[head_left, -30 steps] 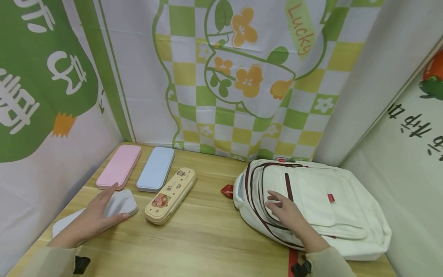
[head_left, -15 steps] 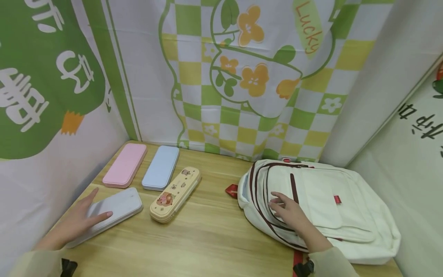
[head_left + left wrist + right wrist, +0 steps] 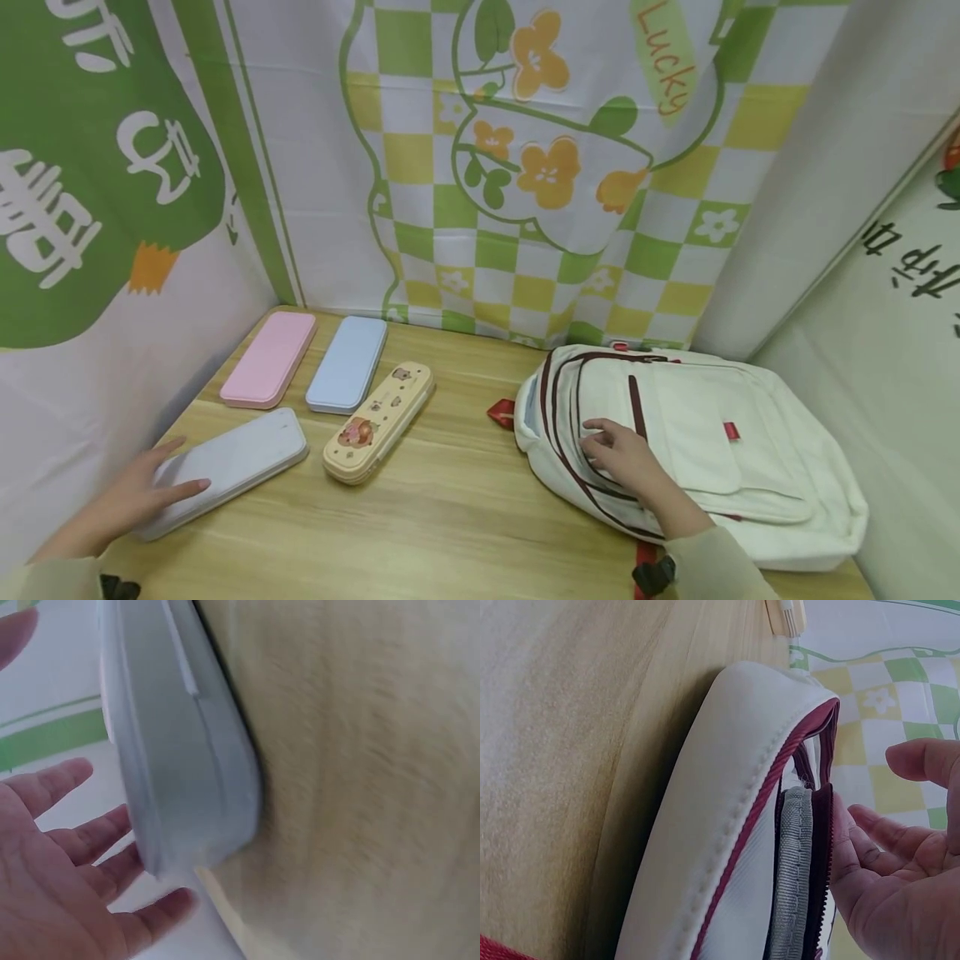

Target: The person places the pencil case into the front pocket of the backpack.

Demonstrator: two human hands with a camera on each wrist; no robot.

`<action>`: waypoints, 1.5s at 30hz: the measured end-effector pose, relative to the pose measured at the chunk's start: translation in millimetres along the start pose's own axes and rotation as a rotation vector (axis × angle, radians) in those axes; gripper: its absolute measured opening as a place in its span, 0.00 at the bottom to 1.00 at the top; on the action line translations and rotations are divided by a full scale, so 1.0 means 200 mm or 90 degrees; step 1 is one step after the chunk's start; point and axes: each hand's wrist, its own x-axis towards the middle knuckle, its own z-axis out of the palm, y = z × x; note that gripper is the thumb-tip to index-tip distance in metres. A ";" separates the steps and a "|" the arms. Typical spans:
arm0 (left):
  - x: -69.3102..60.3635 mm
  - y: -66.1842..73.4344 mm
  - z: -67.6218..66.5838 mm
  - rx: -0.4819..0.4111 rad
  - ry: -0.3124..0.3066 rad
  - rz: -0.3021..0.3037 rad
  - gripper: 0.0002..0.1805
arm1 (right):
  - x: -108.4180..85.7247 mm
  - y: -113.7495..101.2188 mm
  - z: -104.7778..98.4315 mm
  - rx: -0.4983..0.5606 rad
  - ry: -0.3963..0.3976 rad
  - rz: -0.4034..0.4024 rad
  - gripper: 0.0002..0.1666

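Note:
A white pencil case (image 3: 232, 462) lies slantwise at the left of the table. My left hand (image 3: 123, 504) is at its near end, thumb and fingers spread over the lid. In the left wrist view the relaxed fingers (image 3: 105, 836) reach along the end of the case, without gripping it. A cream backpack (image 3: 697, 425) with dark red zips lies flat at the right. My right hand (image 3: 630, 458) is over its front part, fingers loosely bent and the thumb apart. The right wrist view shows these fingers beside an unzipped opening (image 3: 795, 862); whether they touch it is unclear.
Behind the white case lie a pink case (image 3: 270, 358) and a light blue case (image 3: 347, 364). A yellow case with cartoon prints (image 3: 378, 422) lies to their right. A patterned curtain (image 3: 540, 208) bounds the wooden table (image 3: 435, 533) at the back.
My left hand has drawn back along the white case toward its near left end, uncovering more of the lid. The right hand has stayed over the backpack, nearly still.

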 end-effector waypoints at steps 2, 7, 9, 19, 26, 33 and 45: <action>-0.01 -0.02 0.00 0.000 0.000 -0.005 0.47 | 0.00 0.00 0.00 -0.001 0.002 0.008 0.27; -0.02 -0.08 0.00 -0.048 -0.024 -0.035 0.48 | 0.00 0.00 -0.01 -0.009 -0.005 0.018 0.26; -0.03 -0.11 0.00 -0.092 -0.045 -0.054 0.50 | 0.00 0.00 -0.01 -0.014 -0.006 0.019 0.25; -0.06 -0.18 -0.02 -0.153 -0.124 -0.133 0.57 | 0.01 0.00 0.01 -0.026 0.000 0.032 0.21; -0.10 -0.23 -0.03 -0.114 -0.115 -0.078 0.53 | 0.06 0.03 0.03 -0.053 0.014 0.028 0.16; -0.11 -0.25 -0.02 -0.124 -0.107 -0.068 0.52 | 0.08 0.04 0.05 -0.105 0.023 0.040 0.13; -0.13 -0.21 -0.02 -0.143 -0.064 -0.048 0.47 | 0.11 0.02 0.04 -0.141 0.029 0.024 0.11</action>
